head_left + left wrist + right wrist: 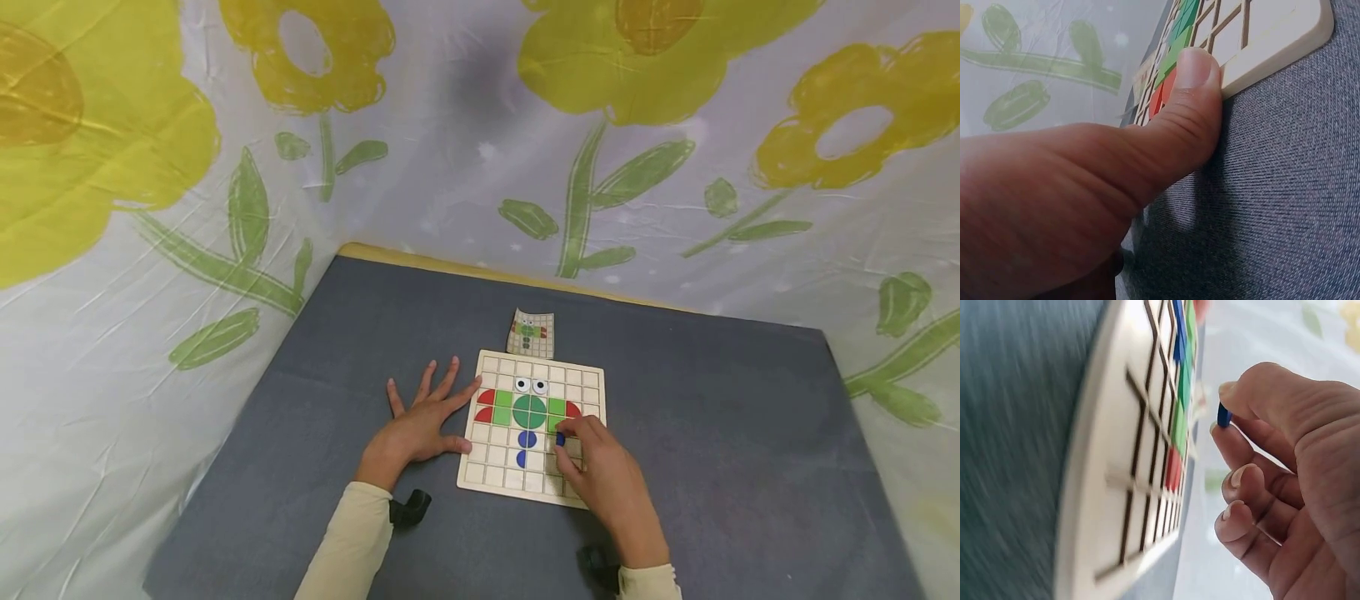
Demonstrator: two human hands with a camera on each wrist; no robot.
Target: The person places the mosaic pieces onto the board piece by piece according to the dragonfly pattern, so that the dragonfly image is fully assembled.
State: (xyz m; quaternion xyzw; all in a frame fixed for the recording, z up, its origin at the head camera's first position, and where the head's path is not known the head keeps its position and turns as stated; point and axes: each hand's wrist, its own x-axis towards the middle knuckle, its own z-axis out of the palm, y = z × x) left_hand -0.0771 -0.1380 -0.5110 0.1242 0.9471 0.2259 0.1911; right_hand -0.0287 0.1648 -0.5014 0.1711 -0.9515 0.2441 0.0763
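Observation:
A square wooden grid board (pixel 495 477) lies on the dark table, bearing red, light green, dark green and blue pieces and two eye pieces. My right hand (pixel 611 479) pinches a small blue piece (pixel 1224 415) between thumb and index finger, over the board's right part. In the right wrist view the piece is held clear of the board. My left hand (pixel 416 429) lies spread at the board's left side, its thumb (pixel 1191 94) touching the edge. Below the dark green circle (pixel 529 412) are a blue circle (pixel 527 439) and a blue half circle (pixel 521 459).
Behind the board a small picture card (pixel 531 335) shows a similar figure on a grid. The dark cloth-covered table (pixel 720 467) is bordered by flower-printed curtains (pixel 450 167) at the back and sides.

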